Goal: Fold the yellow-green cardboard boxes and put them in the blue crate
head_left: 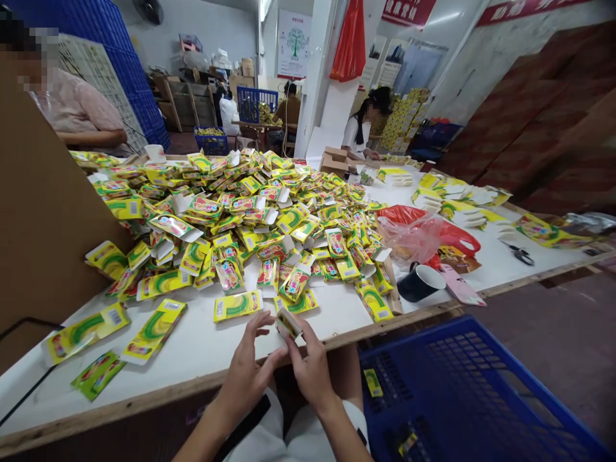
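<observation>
Between the fingers of my right hand point(310, 369) is a small yellow carton point(287, 325), its open end tilted up toward me at the table's front edge. Just left of it, my left hand point(250, 359) has its fingers apart and holds nothing that I can see. A yellow-green carton point(238, 305) lies flat right beyond my hands. Behind it spreads a big heap of similar cartons point(269, 212), several with white flaps sticking out. Two flat cartons and a green sachet point(99, 374) lie on the left of the table.
A blue plastic crate point(462, 385) with a few cartons inside stands below the table at right. A dark mug point(420, 282), a red plastic bag point(452, 239) and scissors point(521, 254) are on the table. Brown cardboard point(48, 192) rises at left. Other people sit around the table.
</observation>
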Demonstrator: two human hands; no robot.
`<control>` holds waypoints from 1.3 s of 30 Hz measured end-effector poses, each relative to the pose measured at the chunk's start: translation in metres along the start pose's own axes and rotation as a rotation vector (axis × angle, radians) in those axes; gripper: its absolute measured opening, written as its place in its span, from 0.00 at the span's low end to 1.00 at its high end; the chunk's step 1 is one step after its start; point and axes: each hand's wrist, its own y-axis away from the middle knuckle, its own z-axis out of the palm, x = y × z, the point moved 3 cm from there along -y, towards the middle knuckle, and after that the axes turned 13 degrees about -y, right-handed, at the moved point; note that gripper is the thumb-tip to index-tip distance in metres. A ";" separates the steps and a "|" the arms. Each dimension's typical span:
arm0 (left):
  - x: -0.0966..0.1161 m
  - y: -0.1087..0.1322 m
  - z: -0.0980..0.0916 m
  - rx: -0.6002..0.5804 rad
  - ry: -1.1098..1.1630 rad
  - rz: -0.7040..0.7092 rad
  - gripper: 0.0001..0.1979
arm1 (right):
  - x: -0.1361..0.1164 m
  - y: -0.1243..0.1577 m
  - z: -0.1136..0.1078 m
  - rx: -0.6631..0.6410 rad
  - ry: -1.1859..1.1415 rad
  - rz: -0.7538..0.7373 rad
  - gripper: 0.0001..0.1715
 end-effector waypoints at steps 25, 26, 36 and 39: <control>-0.035 -0.034 0.016 -0.081 0.182 -0.120 0.12 | 0.032 -0.041 -0.011 -0.027 -0.232 0.091 0.12; -0.036 -0.034 0.016 -0.081 0.196 -0.127 0.12 | 0.033 -0.041 -0.011 -0.042 -0.230 0.102 0.09; -0.032 -0.032 0.017 0.052 0.198 -0.055 0.11 | 0.020 -0.050 -0.007 -0.012 -0.241 0.007 0.09; -0.025 -0.031 0.011 0.043 0.132 -0.031 0.07 | 0.012 -0.045 -0.005 -0.098 -0.182 -0.028 0.07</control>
